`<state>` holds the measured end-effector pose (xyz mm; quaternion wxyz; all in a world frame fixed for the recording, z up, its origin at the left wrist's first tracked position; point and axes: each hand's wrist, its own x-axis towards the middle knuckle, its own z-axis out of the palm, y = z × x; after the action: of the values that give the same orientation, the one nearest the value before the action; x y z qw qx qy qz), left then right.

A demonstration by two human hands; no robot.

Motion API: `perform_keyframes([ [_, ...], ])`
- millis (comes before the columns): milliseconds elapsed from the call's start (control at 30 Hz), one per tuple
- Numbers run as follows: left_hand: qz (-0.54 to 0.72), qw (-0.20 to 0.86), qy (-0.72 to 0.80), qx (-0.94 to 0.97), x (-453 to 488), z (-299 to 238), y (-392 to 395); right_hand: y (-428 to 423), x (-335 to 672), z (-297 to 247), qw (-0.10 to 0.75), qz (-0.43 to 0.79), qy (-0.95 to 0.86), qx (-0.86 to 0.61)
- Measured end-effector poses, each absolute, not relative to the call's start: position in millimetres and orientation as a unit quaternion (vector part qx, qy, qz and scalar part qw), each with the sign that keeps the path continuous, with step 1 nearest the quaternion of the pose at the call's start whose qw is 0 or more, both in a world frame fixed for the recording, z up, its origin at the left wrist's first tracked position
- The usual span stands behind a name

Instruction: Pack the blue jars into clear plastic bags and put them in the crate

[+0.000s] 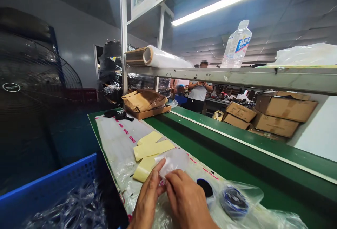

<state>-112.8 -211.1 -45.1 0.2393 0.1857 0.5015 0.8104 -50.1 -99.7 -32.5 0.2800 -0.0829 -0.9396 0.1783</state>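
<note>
**Q:** What do the hands hold?
**A:** A clear bag (171,161), small and thin. The left hand (147,197) and the right hand (185,199) are both partly closed, with the fingers bent and meeting the film in a pinch at its lower edge. How firm the hold is cannot be told.

**Q:** Where is the bag?
**A:** Between the hands, over a printed sheet (118,141) on the green tabletop (237,151). Its upper left edge lies by the yellow pads (154,148).

**Q:** What lies around it?
**A:** To the right, a black disc (204,188) and a bagged blue roll (233,202). To the left, a blue crate (47,183) of clear film (76,208). Farther off stand a shelf (231,76) and cardboard boxes (275,123).

**Q:** What could go wrong?
**A:** Slick film could slip from the fingers, or tear if pinched too hard. A careless sweep of either hand could also shift the yellow pads or push the bagged roll.
</note>
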Motion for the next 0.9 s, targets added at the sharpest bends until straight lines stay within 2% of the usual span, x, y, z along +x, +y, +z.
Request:
perform_keyframes([
  [133, 0.806, 0.199, 0.536, 0.151, -114.7, -43.2, -206.3, -94.0, -53.4, -21.4, 0.17, 0.463, -0.854, -0.164],
  [267, 0.803, 0.153, 0.561, 0.132, -122.3, -39.8, -202.0, -88.3, -59.1, -18.1, 0.107, 0.635, -0.751, -0.145],
  [400, 0.805, 0.115, 0.569, 0.124, -129.8, -42.3, -197.6, -86.1, -60.0, -20.8, 0.099, 0.673, -0.72, -0.141],
  [600, 0.831, 0.147, 0.529, 0.087, -142.7, -51.6, -188.4, -79.5, -58.2, -19.0, 0.116, 0.772, -0.607, -0.147],
  [767, 0.769, 0.049, 0.628, 0.109, -162.6, -46.2, -198.2, -62.1, -54.9, -6.0, 0.146, 0.795, -0.566, -0.16],
  [900, 0.655, 0.01, 0.713, 0.25, -167.6, -29.1, -210.8, -54.6, -58.1, -0.5, 0.166, 0.775, -0.588, -0.162],
])
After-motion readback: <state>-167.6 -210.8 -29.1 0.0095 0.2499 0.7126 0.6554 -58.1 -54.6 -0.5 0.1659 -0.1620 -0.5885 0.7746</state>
